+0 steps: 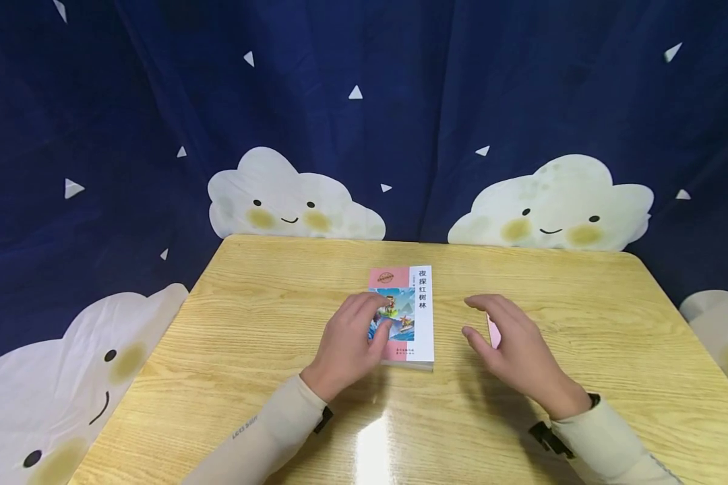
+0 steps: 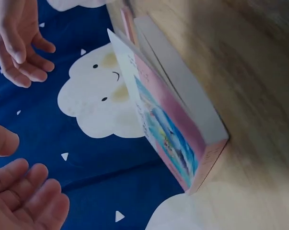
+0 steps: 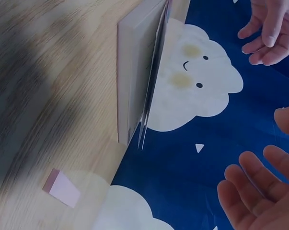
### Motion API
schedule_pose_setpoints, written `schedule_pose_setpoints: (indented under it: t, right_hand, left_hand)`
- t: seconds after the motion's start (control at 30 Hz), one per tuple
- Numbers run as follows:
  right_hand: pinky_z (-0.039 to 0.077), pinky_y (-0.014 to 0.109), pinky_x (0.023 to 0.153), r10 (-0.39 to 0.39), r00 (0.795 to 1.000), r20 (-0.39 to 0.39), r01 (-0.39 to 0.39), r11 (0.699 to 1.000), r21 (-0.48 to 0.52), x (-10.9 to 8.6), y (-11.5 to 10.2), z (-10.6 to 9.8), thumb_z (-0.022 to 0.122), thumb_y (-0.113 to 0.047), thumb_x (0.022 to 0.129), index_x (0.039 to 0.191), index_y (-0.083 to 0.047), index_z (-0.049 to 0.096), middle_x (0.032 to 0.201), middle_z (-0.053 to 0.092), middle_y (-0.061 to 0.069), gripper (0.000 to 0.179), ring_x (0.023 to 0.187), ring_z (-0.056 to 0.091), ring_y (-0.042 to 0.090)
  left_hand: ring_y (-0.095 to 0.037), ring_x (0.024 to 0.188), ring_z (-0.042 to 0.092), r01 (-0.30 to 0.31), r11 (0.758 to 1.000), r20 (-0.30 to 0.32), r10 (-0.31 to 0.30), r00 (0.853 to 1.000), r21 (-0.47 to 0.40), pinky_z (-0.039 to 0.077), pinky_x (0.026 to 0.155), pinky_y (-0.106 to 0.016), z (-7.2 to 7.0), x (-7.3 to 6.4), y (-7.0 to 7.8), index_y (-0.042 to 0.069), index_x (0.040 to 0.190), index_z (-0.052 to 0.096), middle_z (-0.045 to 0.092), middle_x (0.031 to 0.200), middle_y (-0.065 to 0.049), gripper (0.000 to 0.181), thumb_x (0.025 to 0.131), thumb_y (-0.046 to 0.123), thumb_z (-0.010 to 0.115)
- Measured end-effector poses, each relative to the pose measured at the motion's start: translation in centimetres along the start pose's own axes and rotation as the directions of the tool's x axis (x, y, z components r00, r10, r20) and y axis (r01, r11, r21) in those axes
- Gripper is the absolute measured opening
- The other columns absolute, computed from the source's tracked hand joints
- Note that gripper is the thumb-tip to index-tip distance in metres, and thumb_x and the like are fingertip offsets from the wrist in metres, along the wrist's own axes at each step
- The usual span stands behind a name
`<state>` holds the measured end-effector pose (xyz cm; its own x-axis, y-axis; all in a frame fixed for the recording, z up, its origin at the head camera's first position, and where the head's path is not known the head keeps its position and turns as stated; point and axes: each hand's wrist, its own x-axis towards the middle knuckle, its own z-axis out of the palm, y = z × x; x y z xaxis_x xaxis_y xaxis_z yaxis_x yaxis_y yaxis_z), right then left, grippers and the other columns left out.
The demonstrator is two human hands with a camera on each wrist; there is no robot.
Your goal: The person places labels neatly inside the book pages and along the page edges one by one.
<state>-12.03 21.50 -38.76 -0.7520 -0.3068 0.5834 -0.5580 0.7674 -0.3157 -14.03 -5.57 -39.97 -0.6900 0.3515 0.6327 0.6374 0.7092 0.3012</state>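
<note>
A paperback book with a pink and white cover and a colourful picture lies face up on the wooden table. Its cover stands slightly raised from the pages in the left wrist view. My left hand hovers over the book's left side, fingers relaxed and apart from it, hiding part of the cover. To the right of the book, my right hand hangs above the table with loosely bent fingers and holds nothing. Partly hidden behind that hand is a small pink block lying on the table.
The wooden table has rounded far corners. Behind it hangs a dark blue curtain with white clouds and small triangles. Bright light reflects off the table's near part.
</note>
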Motion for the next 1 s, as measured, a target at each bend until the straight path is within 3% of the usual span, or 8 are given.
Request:
schedule_pose_setpoints:
  t: [0.07,0.2,0.5,0.77,1.0]
  right_hand:
    - [0.052,0.039,0.086,0.016,1.0,0.011,-0.016,1.0,0.012,0.0,-0.1,0.0,0.079,-0.009,0.08,0.12,-0.004,0.064,0.116,0.069,0.007,0.043,0.108,0.064,0.023]
    - [0.055,0.039,0.08,0.021,1.0,0.019,-0.022,1.0,0.021,0.0,-0.1,0.1,0.078,-0.008,0.081,0.119,-0.005,0.065,0.115,0.07,0.007,0.04,0.105,0.065,0.021]
    - [0.052,0.041,0.082,0.047,0.998,0.037,-0.047,0.999,0.017,-0.2,0.0,0.3,0.078,-0.01,0.081,0.115,-0.007,0.066,0.113,0.069,0.004,0.036,0.099,0.064,0.019]
    - [0.051,0.032,0.068,0.054,0.996,0.068,-0.057,0.998,0.032,-0.2,0.4,0.7,0.077,-0.009,0.083,0.111,-0.008,0.068,0.105,0.07,0.003,0.03,0.089,0.064,0.016]
    - [0.056,0.039,0.071,0.115,0.982,0.153,-0.127,0.99,0.069,-0.1,1.0,1.1,0.074,-0.01,0.086,0.111,-0.008,0.068,0.107,0.071,0.007,0.026,0.092,0.07,0.023]
  left_hand:
    - [-0.019,0.107,0.065,0.021,0.995,0.016,-0.019,1.0,-0.099,0.054,0.094,-0.032,0.1,0.0,-0.1,0.008,0.113,0.068,0.071,0.115,-0.004,0.024,0.09,0.013,0.067]
    - [-0.019,0.109,0.065,0.03,0.985,0.026,-0.026,0.999,-0.167,0.054,0.096,-0.033,0.2,0.0,-0.2,0.007,0.112,0.068,0.071,0.115,-0.005,0.024,0.089,0.012,0.068]
    - [-0.019,0.11,0.065,0.013,0.988,0.019,-0.01,1.0,-0.157,0.053,0.098,-0.032,0.3,-0.1,-0.3,0.006,0.109,0.07,0.072,0.114,-0.005,0.021,0.09,0.012,0.066]
    - [-0.019,0.11,0.066,0.068,0.979,0.069,-0.055,0.996,-0.193,0.053,0.099,-0.034,0.5,-0.3,-0.6,0.006,0.107,0.072,0.072,0.113,-0.006,0.019,0.091,0.013,0.067]
    - [-0.02,0.111,0.065,0.091,0.979,0.107,-0.072,0.992,-0.185,0.052,0.1,-0.035,0.5,-0.1,-0.7,0.006,0.109,0.072,0.072,0.115,-0.005,0.021,0.091,0.015,0.066]
